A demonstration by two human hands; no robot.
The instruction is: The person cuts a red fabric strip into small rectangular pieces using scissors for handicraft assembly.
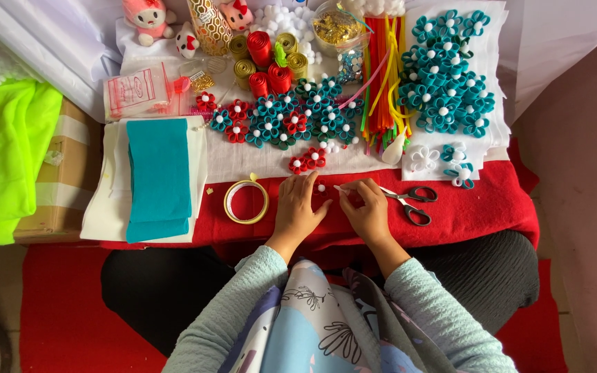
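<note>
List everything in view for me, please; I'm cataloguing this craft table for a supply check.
Red flower: one, red with white centre, on the red cloth between the hands.
Scissors: one pair, black handles, right of the hands.
Tape roll: one, yellowish, left of the hands.
Felt flowers: many, teal, piled at upper right; more teal and red ones at centre.
Teal felt sheet: one, folded, on white sheets at left.
Ribbon rolls: several, red and gold, at top centre.
Pipe cleaners: a bundle, mixed colours.
Plush toys: a few, pink and white, top left.
Left hand: flat by the flower.
Right hand: pinching something small and white.
</note>
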